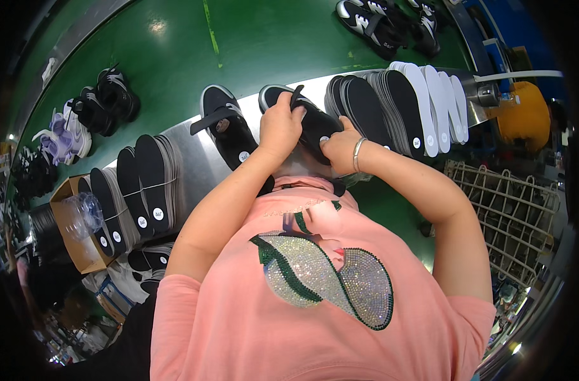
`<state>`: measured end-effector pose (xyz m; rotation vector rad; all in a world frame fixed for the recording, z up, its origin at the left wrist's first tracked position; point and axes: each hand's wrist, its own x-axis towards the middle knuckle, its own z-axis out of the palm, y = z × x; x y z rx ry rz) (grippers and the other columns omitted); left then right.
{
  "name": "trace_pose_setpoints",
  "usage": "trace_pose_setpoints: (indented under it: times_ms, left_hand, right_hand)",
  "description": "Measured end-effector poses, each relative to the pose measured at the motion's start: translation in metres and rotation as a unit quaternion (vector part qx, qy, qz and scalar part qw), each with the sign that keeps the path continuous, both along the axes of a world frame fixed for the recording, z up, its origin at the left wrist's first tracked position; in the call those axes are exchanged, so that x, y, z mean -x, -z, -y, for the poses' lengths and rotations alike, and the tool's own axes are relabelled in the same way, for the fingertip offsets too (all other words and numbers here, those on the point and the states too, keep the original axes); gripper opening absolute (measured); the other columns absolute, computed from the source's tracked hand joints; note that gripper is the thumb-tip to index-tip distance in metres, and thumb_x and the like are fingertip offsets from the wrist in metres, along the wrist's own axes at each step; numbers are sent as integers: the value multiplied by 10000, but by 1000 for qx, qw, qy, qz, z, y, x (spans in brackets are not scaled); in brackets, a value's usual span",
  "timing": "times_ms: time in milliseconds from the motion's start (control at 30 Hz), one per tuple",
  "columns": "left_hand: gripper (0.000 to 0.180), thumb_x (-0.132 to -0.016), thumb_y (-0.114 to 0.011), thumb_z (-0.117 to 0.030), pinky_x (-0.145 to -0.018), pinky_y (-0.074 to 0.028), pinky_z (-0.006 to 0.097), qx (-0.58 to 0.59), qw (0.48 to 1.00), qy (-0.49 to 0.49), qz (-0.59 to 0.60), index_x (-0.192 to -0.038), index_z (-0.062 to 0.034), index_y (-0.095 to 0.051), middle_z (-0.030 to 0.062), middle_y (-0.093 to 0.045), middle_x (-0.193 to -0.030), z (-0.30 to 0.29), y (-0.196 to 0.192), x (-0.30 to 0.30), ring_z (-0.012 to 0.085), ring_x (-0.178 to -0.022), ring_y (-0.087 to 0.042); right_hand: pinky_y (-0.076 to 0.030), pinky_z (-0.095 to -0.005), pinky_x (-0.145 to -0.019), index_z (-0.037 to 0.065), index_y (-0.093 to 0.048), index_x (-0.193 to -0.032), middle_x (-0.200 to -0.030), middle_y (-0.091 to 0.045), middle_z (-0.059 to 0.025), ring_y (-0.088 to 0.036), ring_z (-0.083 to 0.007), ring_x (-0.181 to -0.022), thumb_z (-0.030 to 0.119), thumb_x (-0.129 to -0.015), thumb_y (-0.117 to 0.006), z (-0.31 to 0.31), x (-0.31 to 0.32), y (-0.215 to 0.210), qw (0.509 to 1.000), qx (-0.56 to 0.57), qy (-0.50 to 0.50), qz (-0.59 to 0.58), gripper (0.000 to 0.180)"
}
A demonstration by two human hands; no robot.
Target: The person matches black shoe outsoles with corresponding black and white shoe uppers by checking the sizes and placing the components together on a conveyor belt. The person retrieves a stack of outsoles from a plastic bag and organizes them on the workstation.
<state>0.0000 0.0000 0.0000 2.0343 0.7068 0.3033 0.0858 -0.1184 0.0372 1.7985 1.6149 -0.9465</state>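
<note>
A black shoe (313, 126) with a grey toe edge lies on the metal strip in front of me, with a white round sticker inside its heel. My left hand (282, 125) is closed on the shoe's upper beside its raised black strap. Around the heel end, my right hand (341, 150) has its fingers closed; a bracelet circles that wrist. A matching black shoe (229, 130) sits just left of my left hand, its strap folded out to the side. An insole with a sticker shows inside it. Right beside my right hand stand stacked black insoles (359, 105).
More black insoles (400, 101) and white insoles (423, 95) stand farther right. Tied insole stacks (151, 171) and a cardboard box (73, 219) are at left. Shoes (115, 95) and sneakers (372, 28) rest on the green surface (175, 57). A wire rack (505, 222) is at right.
</note>
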Motion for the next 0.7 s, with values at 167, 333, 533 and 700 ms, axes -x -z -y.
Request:
trace_pose_setpoints:
  times_ms: [167,333,533,700]
  left_hand:
    - [210,-785,-514,-129,-620,-420,439,41,998,-14,37,-935,-2,-444,222,-569,-729,14,5,9,387,-704,-549]
    - [210,-785,-510,-83,-648,-436,371,47,998,-34,26,-959,5,-434,218,-569,-809,6,-2,22,382,-768,-552]
    - [263,-761,-484,-142,-648,-414,489,31,999,22,-32,-979,-4,-433,257,-536,-825,10,1,13,427,-752,-524]
    - [276,-725,-547,-113,-625,-420,478,58,998,-34,20,-930,17,-416,233,-558,-729,5,4,1,423,-706,-533]
  right_hand:
    - [-190,-515,-939,88,-588,-896,-709,-610,-93,-588,-246,-735,206,-731,-515,10,-12,-37,962,-167,166,-139,216]
    - [-240,-514,-908,71,-582,-839,-618,-585,-56,-571,-235,-637,226,-745,-515,9,-16,-66,903,-363,174,-152,194]
    - [-175,-527,-939,35,-579,-812,-744,-595,-138,-578,-275,-766,178,-671,-529,15,17,-2,989,-135,41,-38,207]
    - [-269,-461,-899,16,-550,-846,-667,-575,-160,-559,-319,-713,159,-669,-568,17,5,18,980,-188,30,-49,228]
